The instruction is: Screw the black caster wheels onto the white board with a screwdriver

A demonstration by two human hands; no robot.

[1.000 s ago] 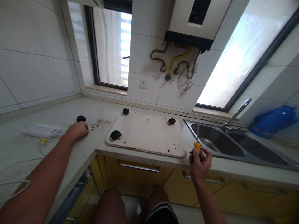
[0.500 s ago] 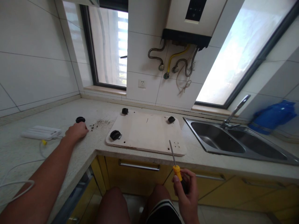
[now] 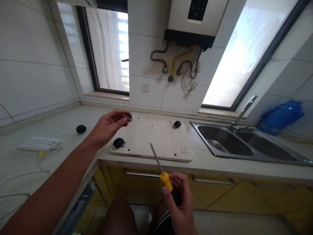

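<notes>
A screwdriver with a yellow and black handle is gripped in my right hand, its metal shaft tilted up and left in front of a pale wooden board. Casters stand on the board: a front-left caster, a back-right caster and a back-left caster. Over the board's left edge is my left hand, thumb and fingertips brought together beside the back-left caster; anything pinched there is too small to make out. Small holes show at the front-right corner. A loose black caster lies left of the board.
A white power bank with a cable lies on the counter at left. To the right are a double steel sink and a tap. Drawer handles project below the counter edge. A water heater hangs above.
My left hand has moved right, from beside the loose caster to the board's back-left caster. My right hand has shifted left with the screwdriver. The view has turned slightly.
</notes>
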